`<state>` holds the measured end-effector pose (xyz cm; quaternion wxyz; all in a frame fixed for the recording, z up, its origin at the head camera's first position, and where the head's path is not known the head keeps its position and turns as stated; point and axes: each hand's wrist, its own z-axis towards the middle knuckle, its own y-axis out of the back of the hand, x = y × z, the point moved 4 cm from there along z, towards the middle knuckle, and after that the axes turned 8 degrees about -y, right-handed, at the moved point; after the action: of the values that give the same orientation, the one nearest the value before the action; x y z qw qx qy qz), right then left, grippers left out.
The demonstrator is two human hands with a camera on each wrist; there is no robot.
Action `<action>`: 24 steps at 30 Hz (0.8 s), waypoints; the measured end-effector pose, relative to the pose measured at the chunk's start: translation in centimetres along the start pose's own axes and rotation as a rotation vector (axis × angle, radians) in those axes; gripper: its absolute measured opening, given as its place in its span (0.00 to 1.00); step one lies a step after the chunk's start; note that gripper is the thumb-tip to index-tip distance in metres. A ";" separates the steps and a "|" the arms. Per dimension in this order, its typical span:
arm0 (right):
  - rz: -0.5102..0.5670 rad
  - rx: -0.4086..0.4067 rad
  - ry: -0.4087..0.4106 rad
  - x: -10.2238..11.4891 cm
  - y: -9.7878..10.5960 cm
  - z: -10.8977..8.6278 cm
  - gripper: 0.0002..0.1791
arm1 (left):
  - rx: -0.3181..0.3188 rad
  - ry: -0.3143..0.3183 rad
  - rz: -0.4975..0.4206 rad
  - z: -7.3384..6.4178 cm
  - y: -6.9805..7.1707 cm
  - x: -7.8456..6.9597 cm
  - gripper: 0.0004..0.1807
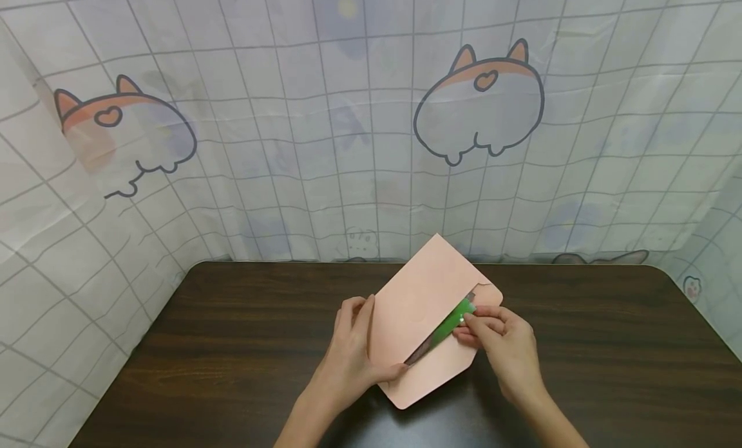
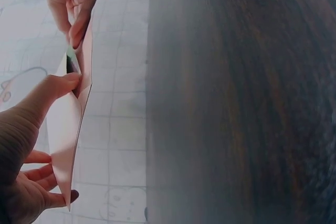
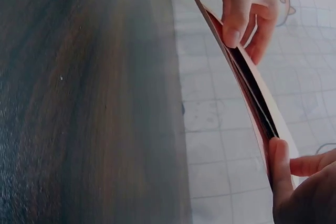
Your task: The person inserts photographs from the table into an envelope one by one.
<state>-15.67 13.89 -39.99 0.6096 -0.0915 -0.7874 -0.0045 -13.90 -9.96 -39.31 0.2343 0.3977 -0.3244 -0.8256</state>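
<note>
A pale pink envelope (image 1: 414, 293) is held tilted above the table, its flap (image 1: 443, 364) folded open toward the person. My left hand (image 1: 348, 354) grips its left side, the thumb at the lower end of the opening and the fingers behind. Inside the opening shows a flat piece, green and dark (image 1: 449, 322), like a printed card or photo; most of it is hidden in the envelope. My right hand (image 1: 507, 342) pinches the green piece at its upper right edge, thumb in front. In the left wrist view, the envelope (image 2: 65, 129) appears edge-on, with the mouth slightly parted.
Below lies a dark wood-grain table (image 1: 243, 345) with rounded far corners. Behind and at both sides hangs a white gridded curtain (image 1: 301, 145) printed with cartoon animals, meeting the table's far edge.
</note>
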 end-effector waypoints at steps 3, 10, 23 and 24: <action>0.059 -0.007 0.004 0.1 0.0 0.0 0.12 | 0.006 0.010 -0.016 0.1 0.0 -0.1 0.56; 0.003 0.078 -0.018 -0.1 0.0 0.1 0.10 | 0.010 0.009 -0.011 0.2 0.1 -0.3 0.57; 0.043 0.077 -0.034 -0.4 -0.5 0.0 0.04 | 0.043 0.014 -0.026 0.2 -0.1 -0.7 0.57; 0.049 0.073 -0.026 -0.4 -0.5 0.0 0.03 | 0.046 0.010 -0.026 0.2 -0.2 -0.8 0.57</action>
<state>-15.66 13.39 -40.29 0.6022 -0.0888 -0.7924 0.0403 -13.64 -9.28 -38.95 0.2160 0.4114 -0.3369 -0.8189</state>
